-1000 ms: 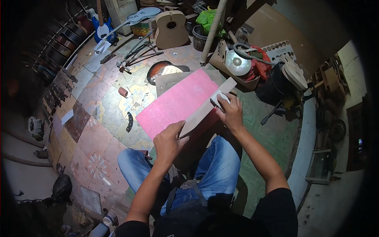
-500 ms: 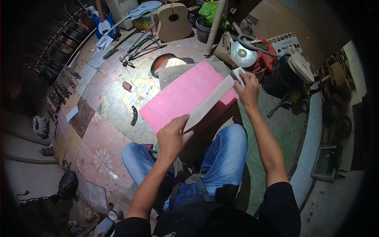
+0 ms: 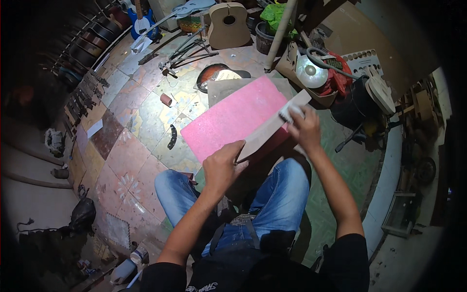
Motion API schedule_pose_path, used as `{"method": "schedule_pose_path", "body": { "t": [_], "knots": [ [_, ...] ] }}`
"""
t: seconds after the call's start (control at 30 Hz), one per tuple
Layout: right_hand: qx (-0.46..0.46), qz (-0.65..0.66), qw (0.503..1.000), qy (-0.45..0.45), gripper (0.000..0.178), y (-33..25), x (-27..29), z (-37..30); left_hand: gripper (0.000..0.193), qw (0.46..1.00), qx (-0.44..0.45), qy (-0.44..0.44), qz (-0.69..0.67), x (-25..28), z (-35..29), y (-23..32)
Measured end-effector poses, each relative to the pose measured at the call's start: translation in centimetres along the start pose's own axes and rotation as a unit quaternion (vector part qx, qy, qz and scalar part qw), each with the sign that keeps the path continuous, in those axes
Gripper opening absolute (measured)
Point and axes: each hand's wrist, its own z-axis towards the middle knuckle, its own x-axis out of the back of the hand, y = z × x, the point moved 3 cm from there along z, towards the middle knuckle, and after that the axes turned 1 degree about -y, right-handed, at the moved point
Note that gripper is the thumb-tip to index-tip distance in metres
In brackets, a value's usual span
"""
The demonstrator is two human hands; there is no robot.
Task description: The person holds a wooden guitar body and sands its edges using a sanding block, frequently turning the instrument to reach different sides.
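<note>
Bright white light falls across patterned pink, cream and maroon floor tiles (image 3: 130,152), with green tiles (image 3: 361,180) to the right bordered by a pale tiled strip (image 3: 384,190).

Blue guitar (image 3: 141,26), green bag (image 3: 276,19), bucket (image 3: 264,43)
</note>
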Motion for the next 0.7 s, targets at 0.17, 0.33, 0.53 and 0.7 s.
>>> {"method": "schedule_pose_path", "body": {
  "t": [0.17, 0.33, 0.53, 0.7],
  "knots": [
    [-0.091, -0.093, 0.991, 0.039, 0.049, 2.0, -0.1, 0.5, 0.057, 1.000, 0.001, 0.005, -0.004, -0.3, 0.4, 0.5],
    [0.025, -0.014, 0.999, -0.042, 0.048, 1.7, 0.3, 0.7, 0.056, 1.000, -0.001, 0.008, -0.010, -0.2, 0.5, 0.3],
    [-0.004, -0.046, 0.998, 0.042, 0.049, -0.8, -0.4, -1.6, 0.055, 1.000, 0.001, 0.018, -0.017, -0.1, 0.3, -0.1],
    [-0.046, -0.042, 0.998, 0.002, 0.047, 2.5, 0.5, 1.1, 0.055, 1.000, -0.012, 0.018, -0.015, 0.2, 0.5, 0.3]
  ]
}}
